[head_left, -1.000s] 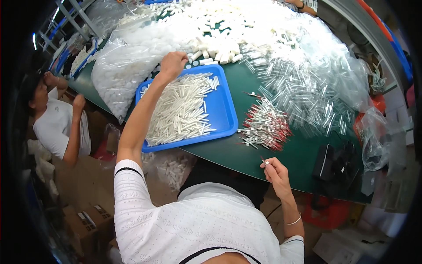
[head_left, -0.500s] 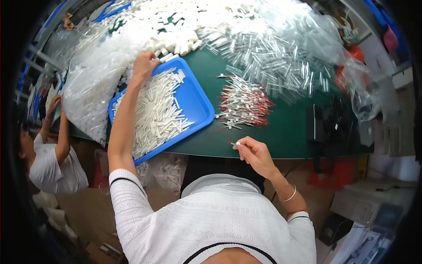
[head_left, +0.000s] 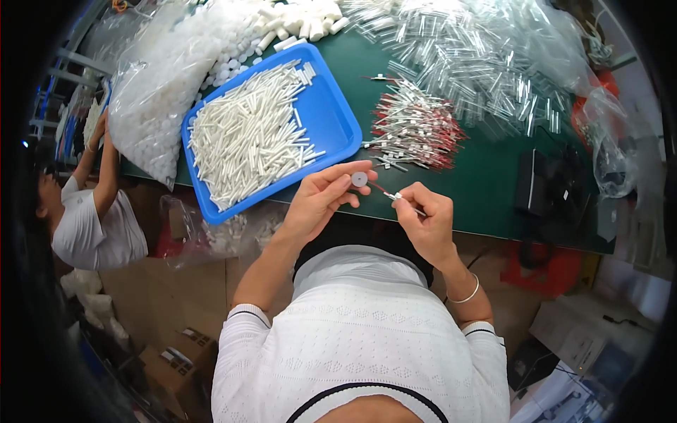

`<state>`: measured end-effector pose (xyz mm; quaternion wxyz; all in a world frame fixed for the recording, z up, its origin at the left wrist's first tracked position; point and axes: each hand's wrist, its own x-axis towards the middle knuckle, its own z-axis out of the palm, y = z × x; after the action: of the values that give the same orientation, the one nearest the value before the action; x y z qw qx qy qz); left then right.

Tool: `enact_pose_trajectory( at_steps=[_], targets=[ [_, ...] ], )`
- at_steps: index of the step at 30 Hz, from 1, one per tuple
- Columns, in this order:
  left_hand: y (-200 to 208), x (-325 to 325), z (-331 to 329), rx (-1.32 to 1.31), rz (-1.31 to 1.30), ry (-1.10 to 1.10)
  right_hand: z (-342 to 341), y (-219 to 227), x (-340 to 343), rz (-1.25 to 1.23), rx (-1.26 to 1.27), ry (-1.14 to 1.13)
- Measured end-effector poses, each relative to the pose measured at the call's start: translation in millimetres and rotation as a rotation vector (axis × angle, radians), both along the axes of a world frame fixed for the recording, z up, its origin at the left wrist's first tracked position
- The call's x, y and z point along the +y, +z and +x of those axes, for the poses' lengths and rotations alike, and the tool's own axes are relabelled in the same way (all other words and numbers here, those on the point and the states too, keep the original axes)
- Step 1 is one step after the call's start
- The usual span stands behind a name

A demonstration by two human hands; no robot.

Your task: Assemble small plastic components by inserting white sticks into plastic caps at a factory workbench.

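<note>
Green table (head_left: 486, 176) fills the upper part of the frame. Near the centre, a small white disc (head_left: 360, 179) is pinched between the fingertips of the left hand (head_left: 321, 201), the other fingers half curled. A thin red-and-white stick (head_left: 396, 198) is gripped by the closed right hand (head_left: 427, 222), its tip pointing toward the disc. A blue tray (head_left: 337, 123) of white tubes (head_left: 247, 137) is seen upper left, and a pile of red-tipped sticks (head_left: 416, 130) lies just right of it.

Your left hand (head_left: 321, 201) pinches a small white disc (head_left: 360, 179); right hand (head_left: 425, 222) grips a thin red-tipped stick (head_left: 392, 195), both over the green table (head_left: 486, 176) edge. Blue tray (head_left: 338, 116) w/ white sticks (head_left: 250, 134) sits just beyond, red-tipped pile (head_left: 416, 130) to its right.
</note>
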<state>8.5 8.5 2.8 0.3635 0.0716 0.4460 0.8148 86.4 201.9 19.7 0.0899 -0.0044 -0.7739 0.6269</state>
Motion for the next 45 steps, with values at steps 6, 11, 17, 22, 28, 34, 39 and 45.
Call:
enact_pose_trajectory(
  at_steps=[6,11,17,22,28,34,39,45],
  targets=[
    [-4.4,3.4,6.3,-0.041,0.011,0.063,2.8,-5.2,-1.9,0.111,0.013,0.002],
    [-9.2,2.1,7.3,-0.03,0.012,0.053,0.1,-8.9,-2.0,0.188,0.062,0.003],
    [-10.1,-2.7,7.1,0.002,-0.004,0.067,-2.7,-4.9,-5.2,0.223,0.036,0.012],
    [-13.1,-4.4,7.5,-0.023,0.024,0.064,-3.7,-3.5,-6.9,0.229,0.02,0.008],
    [-13.0,-5.2,8.1,0.052,-0.05,0.106,-4.3,-3.1,-7.5,0.223,0.014,0.015],
    [-15.4,-5.4,7.6,0.068,-0.056,0.119,-2.3,-2.5,-5.3,0.113,-0.033,0.079],
    [-16.4,-6.3,8.4,-0.073,0.072,0.048,-2.5,-9.3,1.0,-0.172,-0.227,0.151],
    [-13.9,-4.2,9.8,-0.041,0.022,0.073,-3.0,-11.0,1.9,-0.156,-0.271,0.155]
  ],
)
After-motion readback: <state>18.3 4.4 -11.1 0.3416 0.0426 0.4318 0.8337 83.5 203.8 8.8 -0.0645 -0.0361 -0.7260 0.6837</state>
